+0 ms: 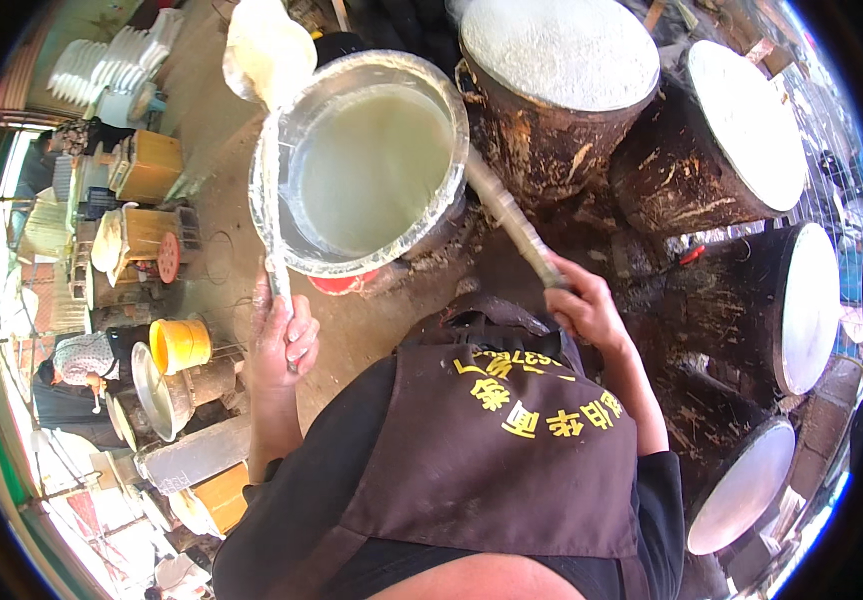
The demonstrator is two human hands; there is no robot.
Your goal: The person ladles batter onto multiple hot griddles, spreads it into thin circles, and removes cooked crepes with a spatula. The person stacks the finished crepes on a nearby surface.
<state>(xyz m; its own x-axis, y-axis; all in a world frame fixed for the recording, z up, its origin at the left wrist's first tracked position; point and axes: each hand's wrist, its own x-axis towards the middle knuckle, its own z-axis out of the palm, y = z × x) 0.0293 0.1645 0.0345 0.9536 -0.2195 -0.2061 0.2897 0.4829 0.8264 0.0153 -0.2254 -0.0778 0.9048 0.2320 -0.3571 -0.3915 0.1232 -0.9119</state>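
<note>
My left hand (284, 338) grips the long pale handle of a scoop (267, 55), whose large head, coated in cream-coloured paste, is raised at the far side of a big metal basin. The basin (372, 175) holds cloudy pale-green liquid, with the scoop's handle crossing in front of its left edge. My right hand (584, 305) grips a wooden stick (512, 220) that slants up to the basin's right side; its upper part is blurred and I cannot make out its far end. A red object (347, 283) shows under the basin. A dark apron (492, 460) covers my front.
Large dark, crusted drums (542, 150) with white round tops curve around my right. On the left are a yellow bucket (180, 345), metal pans, wooden boxes (147, 165) and stacked white items (112, 65). Another person (87, 360) in grey and black is at the left.
</note>
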